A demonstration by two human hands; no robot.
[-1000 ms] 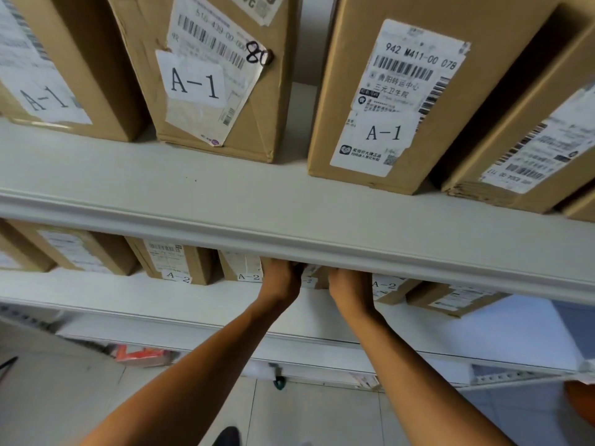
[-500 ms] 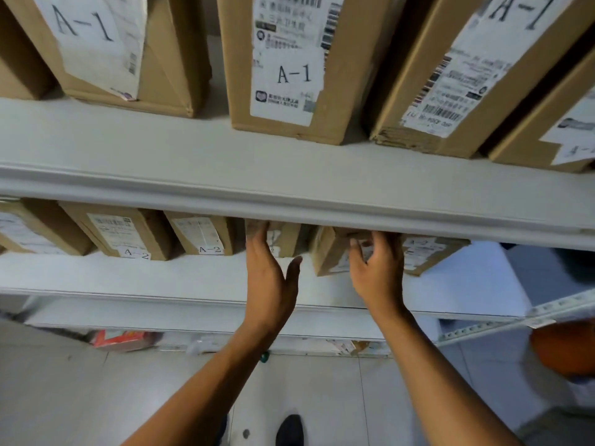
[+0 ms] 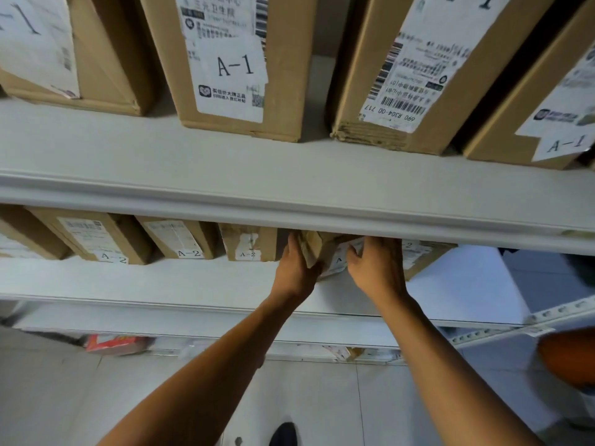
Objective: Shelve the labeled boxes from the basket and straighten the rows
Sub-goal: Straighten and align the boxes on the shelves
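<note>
You had both rows largely filled, and your left hand and right hand gripped a tilted box on the lower shelf beside the A-2 boxes, which I judged was not yet squared; the basket was out of view.

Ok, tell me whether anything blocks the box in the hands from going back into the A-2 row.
Nothing visible does. The left hand and right hand flank the tilted box, in a gap right of an A-2 box. The upper shelf edge hides the space behind.
</note>
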